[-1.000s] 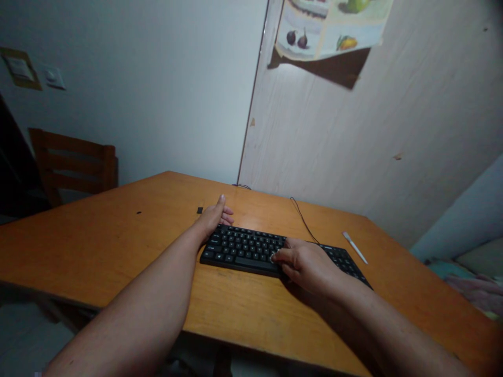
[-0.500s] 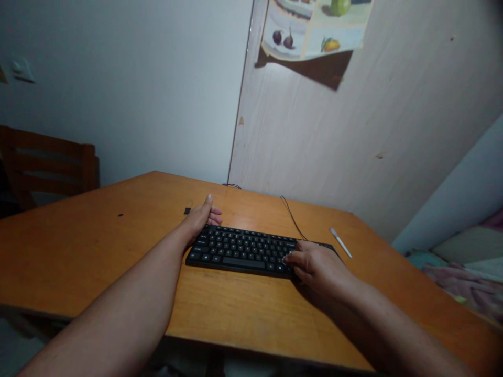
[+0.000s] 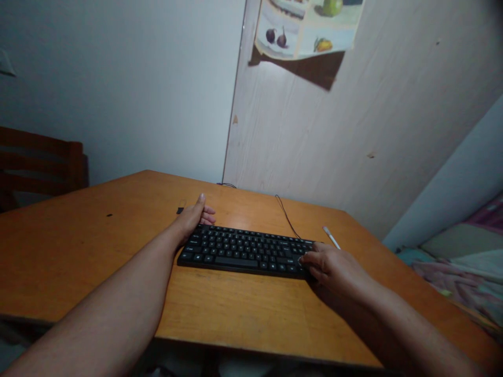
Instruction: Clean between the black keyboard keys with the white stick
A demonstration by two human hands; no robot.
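A black keyboard (image 3: 236,248) lies flat on the wooden table. My left hand (image 3: 196,213) rests at its far left corner, thumb raised and fingers stretched out, loosely apart. Over the right part of the keys is my right hand (image 3: 328,264), its fingers drawn together and pointing down at the keys. A small whitish spot shows at its fingertips, too small to name. The rightmost keys are hidden under this hand. From the keyboard's back edge a thin black cable (image 3: 288,215) runs toward the wall.
Behind my right hand lies a slim white pen-like stick (image 3: 332,237). A small black piece (image 3: 179,210) sits beyond my left hand, and a dark speck (image 3: 109,215) farther left. The table (image 3: 236,309) meets the wall; a wooden chair (image 3: 43,162) stands left, bedding (image 3: 444,277) right.
My right hand has slid rightward along the keys, uncovering more of them and now covering part of the white stick. My left hand keeps its place. The whole view has shifted slightly.
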